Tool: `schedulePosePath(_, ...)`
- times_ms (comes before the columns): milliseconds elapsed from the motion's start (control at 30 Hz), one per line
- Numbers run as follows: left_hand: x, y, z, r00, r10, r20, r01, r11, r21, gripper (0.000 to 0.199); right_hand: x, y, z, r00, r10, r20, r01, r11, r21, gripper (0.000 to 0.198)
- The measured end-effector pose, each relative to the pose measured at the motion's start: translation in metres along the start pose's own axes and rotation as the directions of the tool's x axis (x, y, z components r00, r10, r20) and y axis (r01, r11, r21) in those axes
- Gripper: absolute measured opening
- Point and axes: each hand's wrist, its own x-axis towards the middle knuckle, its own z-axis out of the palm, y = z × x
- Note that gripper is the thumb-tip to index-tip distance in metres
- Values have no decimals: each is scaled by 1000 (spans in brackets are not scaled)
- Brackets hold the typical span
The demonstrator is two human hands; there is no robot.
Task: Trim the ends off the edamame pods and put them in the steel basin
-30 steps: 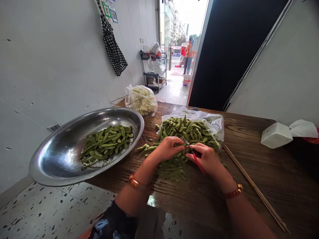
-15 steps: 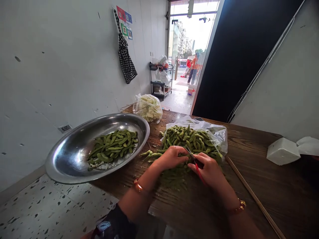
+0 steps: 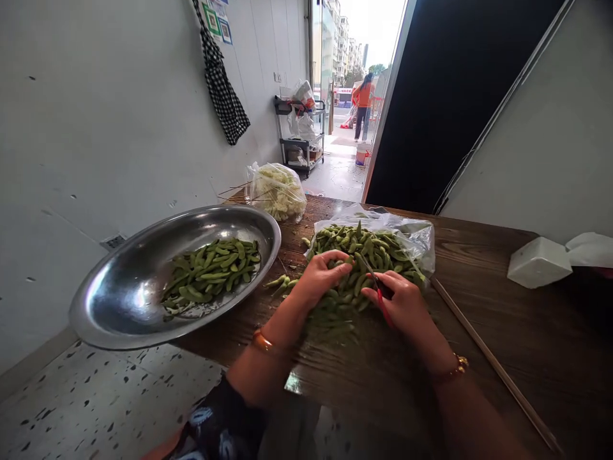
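Observation:
My left hand (image 3: 322,276) pinches a green edamame pod (image 3: 350,260) between thumb and fingertips. In my right hand (image 3: 400,299) are scissors (image 3: 382,304) with red handles, their dark blades pointing up and left toward that pod. Both hands are over a heap of edamame pods (image 3: 371,246) that spills from a clear plastic bag (image 3: 424,246). To the left, a wide metal basin (image 3: 112,294) holds more pods (image 3: 215,268), piled toward its right side. A few loose pods (image 3: 283,282) lie on the table between the basin and my left wrist.
A bag of cauliflower (image 3: 278,191) sits at the wooden table's (image 3: 479,255) far left, with thin sticks beside it. A long wooden stick (image 3: 493,361) lies to the right, near a white container (image 3: 539,262). Beyond are a cart (image 3: 299,137) and a person (image 3: 363,105) in the doorway.
My hands have drawn slightly apart, and the pod at my left fingertips now shows. The scissors stay in my right hand. The whole view has shifted a little.

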Motion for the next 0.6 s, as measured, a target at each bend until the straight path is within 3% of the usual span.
schedulePosePath(100, 2, -2, -1, 991, -86, -99, 51, 948, -313, 34, -1, 0, 1, 999, -19, -35, 19, 1000, -5, 37)
schedulePosePath(233, 4, 1, 0, 989, -92, -112, 25, 872, -489, 38, -2, 0, 4, 997, -47, -59, 45, 998, -41, 38)
schedulePosePath(433, 3, 0, 4, 990, -119, -74, 57, 827, -560, 36, -3, 0, 7, 993, -76, -92, 71, 996, -57, 40)
schedulePosePath(600, 1, -3, 11, 991, -131, 1, 113, 852, -510, 34, -2, 0, 7, 982, -89, -163, 81, 995, -58, 39)
